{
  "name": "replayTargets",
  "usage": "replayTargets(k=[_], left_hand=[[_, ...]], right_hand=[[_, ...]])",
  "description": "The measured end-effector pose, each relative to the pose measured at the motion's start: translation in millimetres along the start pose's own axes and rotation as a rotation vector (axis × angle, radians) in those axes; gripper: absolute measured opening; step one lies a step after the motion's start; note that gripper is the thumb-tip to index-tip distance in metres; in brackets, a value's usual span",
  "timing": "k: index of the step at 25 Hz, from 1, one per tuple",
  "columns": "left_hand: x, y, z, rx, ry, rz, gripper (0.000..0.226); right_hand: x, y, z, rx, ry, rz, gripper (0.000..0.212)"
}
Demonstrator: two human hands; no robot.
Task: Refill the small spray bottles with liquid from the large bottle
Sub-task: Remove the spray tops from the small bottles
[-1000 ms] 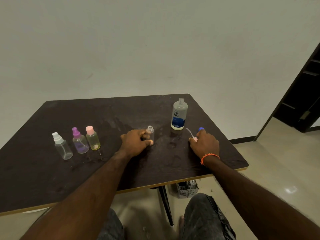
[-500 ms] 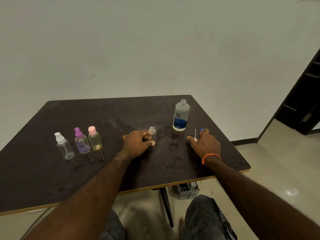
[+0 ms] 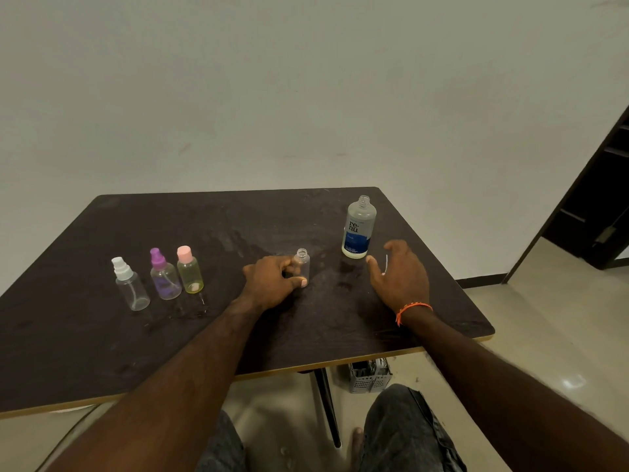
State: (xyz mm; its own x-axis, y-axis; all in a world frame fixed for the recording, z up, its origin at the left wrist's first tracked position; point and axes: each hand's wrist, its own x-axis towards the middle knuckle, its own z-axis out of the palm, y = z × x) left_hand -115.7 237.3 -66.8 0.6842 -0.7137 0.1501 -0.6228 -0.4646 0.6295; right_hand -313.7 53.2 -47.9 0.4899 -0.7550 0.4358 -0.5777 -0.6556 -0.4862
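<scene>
My left hand (image 3: pixel 272 281) grips a small clear bottle (image 3: pixel 302 262) with no cap, which stands upright on the dark table (image 3: pixel 102 335). The large uncapped bottle (image 3: pixel 358 228) with a blue and white label stands farther back on the right. My right hand (image 3: pixel 400 274) hovers just right of it with fingers spread and thumb pointing at its base, holding nothing. A thin white spray tube (image 3: pixel 386 264) shows beside that hand; its pump head is hidden. Three capped small spray bottles stand in a row on the left: white-capped (image 3: pixel 128 284), purple-capped (image 3: pixel 164 275), pink-capped (image 3: pixel 189 270).
The table's front edge runs close to my knees, and its right corner lies near my right wrist. A grey plastic basket (image 3: pixel 370 374) sits on the floor under the table by the metal leg (image 3: pixel 328 407). A dark doorway (image 3: pixel 599 199) opens at the right.
My right hand has let go of the blue-topped spray pump, opened, and moved up toward the large bottle. My left hand keeps holding the small clear bottle in place.
</scene>
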Motion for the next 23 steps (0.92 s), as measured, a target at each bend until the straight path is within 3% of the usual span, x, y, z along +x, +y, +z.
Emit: replayTargets(k=[3,6,8,12,23], left_hand=[[1.4,-1.7,-0.8,0.036,0.004,0.006,0.026],[2.8,-3.4,-1.0,0.063,0.022,0.013,0.023],[5.8,-5.4,-3.3,0.092,0.044,0.029,0.021],[21.7,-16.4,-13.1,0.171,0.130,0.025,0.030],[65.0,-26.2,-11.4,0.180,0.132,-0.065,0.023]], right_hand=[[-4.4,-25.5,6.1,0.105,-0.208,-0.232,0.030],[-6.3,-53.7,27.1,0.169,-0.456,-0.280,0.036],[-3.5,-70.7,43.1,0.242,-0.526,-0.266,0.043],[16.4,-100.3,69.7,0.324,-0.516,-0.211,0.035],[45.4,-114.6,117.0,0.385,-0.477,-0.067,0.031]])
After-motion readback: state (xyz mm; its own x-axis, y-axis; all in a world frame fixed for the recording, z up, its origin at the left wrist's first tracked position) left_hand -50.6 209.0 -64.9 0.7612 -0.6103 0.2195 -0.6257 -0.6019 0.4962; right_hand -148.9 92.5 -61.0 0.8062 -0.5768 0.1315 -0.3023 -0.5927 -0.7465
